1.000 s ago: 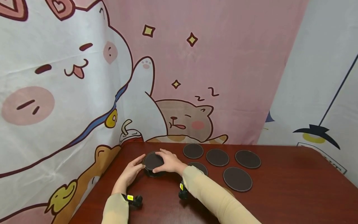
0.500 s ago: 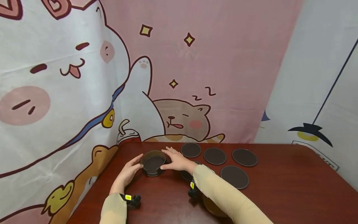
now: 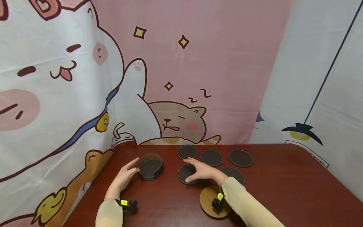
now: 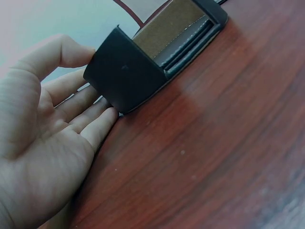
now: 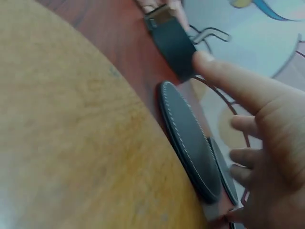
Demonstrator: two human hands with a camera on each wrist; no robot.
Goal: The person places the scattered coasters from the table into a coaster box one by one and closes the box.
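A round black coaster holder (image 3: 150,167) with a notch in its front wall and a tan lining stands at the table's left, a dark coaster lying inside. My left hand (image 3: 123,178) touches its left outer wall with extended fingers and thumb, seen closely in the left wrist view, where the holder's dark wall (image 4: 124,71) meets the fingertips. To the right, my right hand (image 3: 204,171) is spread just over a dark stitched coaster (image 3: 184,173). In the right wrist view its thumb and fingers are apart from that coaster (image 5: 188,138), with nothing between them.
Several more dark round coasters lie flat behind and right, such as a coaster (image 3: 211,157) and a coaster (image 3: 240,158). One coaster (image 3: 233,175) is partly covered by the right forearm. A wooden disc (image 3: 208,201) lies under the right wrist. A printed cloth hangs behind the table.
My right hand has let go of a coaster, now down inside the holder, and moved right over another coaster. The left hand has stayed at the holder. The head view has turned slightly right.
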